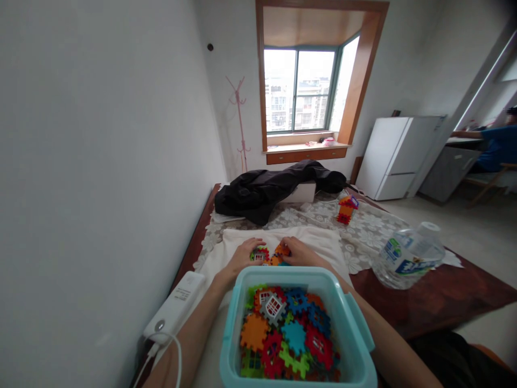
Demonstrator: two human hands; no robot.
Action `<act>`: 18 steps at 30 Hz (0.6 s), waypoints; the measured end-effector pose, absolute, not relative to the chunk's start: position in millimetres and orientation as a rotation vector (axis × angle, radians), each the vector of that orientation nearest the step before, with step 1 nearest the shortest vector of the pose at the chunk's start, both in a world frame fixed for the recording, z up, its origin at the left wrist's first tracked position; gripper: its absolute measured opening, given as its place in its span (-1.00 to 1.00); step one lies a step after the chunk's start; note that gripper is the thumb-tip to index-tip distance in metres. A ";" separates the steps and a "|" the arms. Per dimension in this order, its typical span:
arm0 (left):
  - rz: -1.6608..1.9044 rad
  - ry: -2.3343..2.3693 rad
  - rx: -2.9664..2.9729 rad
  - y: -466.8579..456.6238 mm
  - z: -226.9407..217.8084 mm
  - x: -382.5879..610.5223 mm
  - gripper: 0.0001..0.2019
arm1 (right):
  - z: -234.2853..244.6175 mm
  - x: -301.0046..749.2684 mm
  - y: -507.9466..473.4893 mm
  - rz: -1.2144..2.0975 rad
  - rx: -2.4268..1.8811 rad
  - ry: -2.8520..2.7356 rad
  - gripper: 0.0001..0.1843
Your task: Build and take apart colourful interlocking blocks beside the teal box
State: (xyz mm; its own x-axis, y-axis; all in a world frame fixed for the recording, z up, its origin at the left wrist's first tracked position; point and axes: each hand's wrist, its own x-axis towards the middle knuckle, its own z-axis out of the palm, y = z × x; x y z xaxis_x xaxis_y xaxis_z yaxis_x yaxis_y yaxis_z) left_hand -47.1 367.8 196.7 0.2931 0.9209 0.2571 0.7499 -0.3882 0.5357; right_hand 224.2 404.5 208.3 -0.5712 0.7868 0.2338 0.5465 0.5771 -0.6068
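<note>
Beyond the near tub, my left hand (244, 255) grips green and red toothed building tiles (259, 254), one with a white window grid. Close by on the right, the fingers of my right hand (299, 252) are bent round an orange building tile (282, 249). A bit of blue shows under that hand, and the lower parts of these pieces are hidden behind the tub's rim. Between my forearms stands a light-blue plastic tub (291, 274). Inside it lie many loose interlocking tiles (294, 336) in orange, red, blue, green and grey.
A white cloth (319, 237) covers part of the table. On the right are a small assembled tile house (346, 209) and a large clear bottle (407, 256). A white power bank (175, 307) with a cable lies left. Black fabric (278, 186) lies behind. A person in blue sits far right.
</note>
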 end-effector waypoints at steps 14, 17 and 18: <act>0.899 1.559 2.308 364.0 193.3 -39.1 -0.67 | 218.9 224.9 378.8 0.826 -0.773 -2.347 -0.70; 0.922 1.561 2.274 362.8 194.6 -39.2 -0.64 | 212.6 222.9 385.4 0.805 -0.824 -2.302 -0.82; 0.917 1.546 2.278 362.7 195.0 -39.5 -0.61 | 209.9 222.3 390.3 0.797 -0.851 -2.283 -0.86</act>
